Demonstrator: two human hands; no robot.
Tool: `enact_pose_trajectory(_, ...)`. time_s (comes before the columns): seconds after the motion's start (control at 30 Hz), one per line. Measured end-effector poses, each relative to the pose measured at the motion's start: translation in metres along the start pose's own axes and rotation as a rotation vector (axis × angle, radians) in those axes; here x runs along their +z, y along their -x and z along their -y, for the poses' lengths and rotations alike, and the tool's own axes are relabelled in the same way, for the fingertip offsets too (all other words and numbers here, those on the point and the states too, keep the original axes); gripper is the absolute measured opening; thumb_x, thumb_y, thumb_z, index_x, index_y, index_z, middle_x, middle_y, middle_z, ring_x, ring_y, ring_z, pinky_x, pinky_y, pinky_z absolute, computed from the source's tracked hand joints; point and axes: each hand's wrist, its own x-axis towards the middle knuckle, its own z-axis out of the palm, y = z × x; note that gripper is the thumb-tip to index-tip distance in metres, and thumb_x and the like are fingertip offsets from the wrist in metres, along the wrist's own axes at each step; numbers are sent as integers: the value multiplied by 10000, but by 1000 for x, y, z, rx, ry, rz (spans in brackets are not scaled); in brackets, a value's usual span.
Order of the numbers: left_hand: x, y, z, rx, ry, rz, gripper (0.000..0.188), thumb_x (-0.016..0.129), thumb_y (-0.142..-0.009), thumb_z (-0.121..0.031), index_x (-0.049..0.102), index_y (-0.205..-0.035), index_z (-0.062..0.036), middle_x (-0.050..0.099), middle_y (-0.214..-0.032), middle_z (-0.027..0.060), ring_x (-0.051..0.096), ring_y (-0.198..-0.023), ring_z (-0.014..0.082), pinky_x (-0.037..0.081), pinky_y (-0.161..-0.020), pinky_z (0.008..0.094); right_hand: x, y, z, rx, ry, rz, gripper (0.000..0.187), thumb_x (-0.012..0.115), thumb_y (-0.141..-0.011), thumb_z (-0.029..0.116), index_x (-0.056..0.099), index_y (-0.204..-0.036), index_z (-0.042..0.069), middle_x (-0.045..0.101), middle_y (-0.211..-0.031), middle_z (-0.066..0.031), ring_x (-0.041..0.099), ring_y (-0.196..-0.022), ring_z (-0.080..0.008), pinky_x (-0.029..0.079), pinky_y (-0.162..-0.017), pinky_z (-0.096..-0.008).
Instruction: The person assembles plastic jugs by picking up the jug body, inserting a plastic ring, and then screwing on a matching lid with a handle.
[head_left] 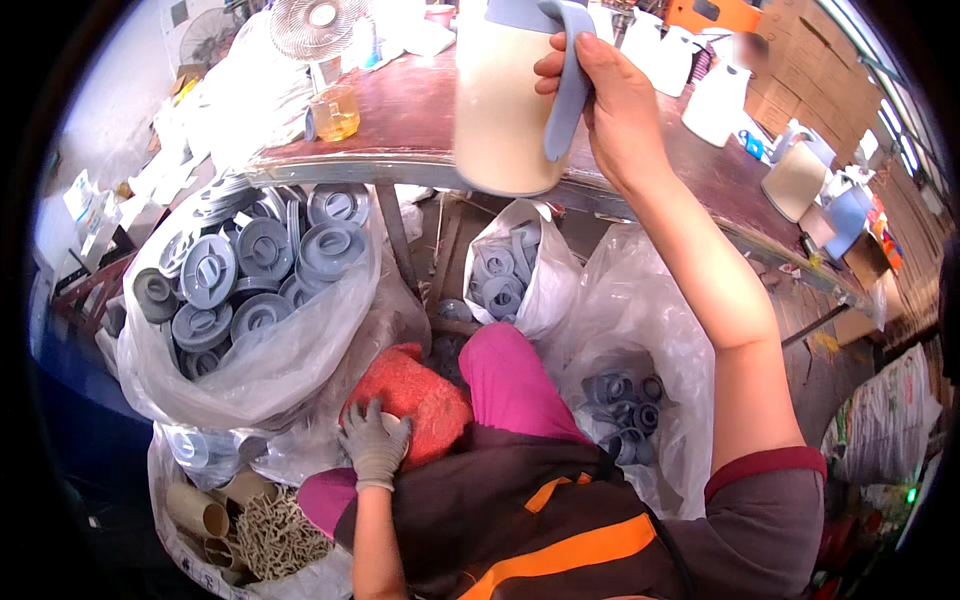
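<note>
Holding cream jug (508, 110) by handle (570, 100), right hand (618, 105), left hand (374, 442) well apart

Right hand (622, 108) grips jug handle (572, 95); left hand (374, 442) on red cloth (432, 402).

Bright light is flooding the upper left, washing out the heaped white sheeting (240, 110) and paling the top of the cylindrical cream jug with a blue-grey handle (505, 110). Slim white tube lamps (888, 116) are glowing at the far right. Shade is dimming the space beneath the long, dark-red tabletop (405, 110), whose metal edge (350, 171) is bowing through fisheye distortion. Black vignetting is swallowing the corners, while nearby surfaces are appearing fairly sharp.
</note>
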Motion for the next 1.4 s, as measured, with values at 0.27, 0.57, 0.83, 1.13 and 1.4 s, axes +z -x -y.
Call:
enact_pose_trajectory(0.27,26,11,10,30,107,-108,604,696,-724,-410,555,-1224,-100,479,-1287,223,417,-1222,377,333,-1023,490,-52,-85,-113,62,885,-288,516,545,-900,383,543,-1195,-40,653,-1050,-164,603,-1034,-263,468,-875,-372)
enact_pose_trajectory(0.57,29,9,12,51,132,-116,581,706,-721,-380,571,-1205,-89,506,-1265,203,443,-1203,363,339,-1015,482,-98,-11,-170,247,1542,92,325,519,-834,336,692,-918,74,667,-973,-152,625,-941,-331,474,-837,-460)
enact_pose_trajectory(0.83,23,4,11,10,162,-79,546,709,-720,-380,586,-1179,-111,528,-1242,189,471,-1172,355,350,-983,502,-97,-8,-175,160,1512,31,304,512,-831,323,665,-883,65,662,-923,-147,624,-905,-326,472,-808,-474)
enact_pose_trajectory(1.13,30,2,19,30,212,-79,463,670,-751,-342,600,-1149,-114,549,-1218,183,492,-1151,355,384,-948,488,-96,-6,-179,104,1550,11,280,521,-823,310,644,-873,64,654,-900,-139,616,-879,-330,474,-780,-472)
enact_pose_trajectory(1.4,31,1,14,48,184,-168,406,654,-745,-314,612,-1094,-110,569,-1147,178,513,-1107,344,398,-922,489,-96,-5,-183,45,1562,-44,240,540,-801,291,636,-852,77,641,-878,-131,608,-846,-321,469,-750,-474)
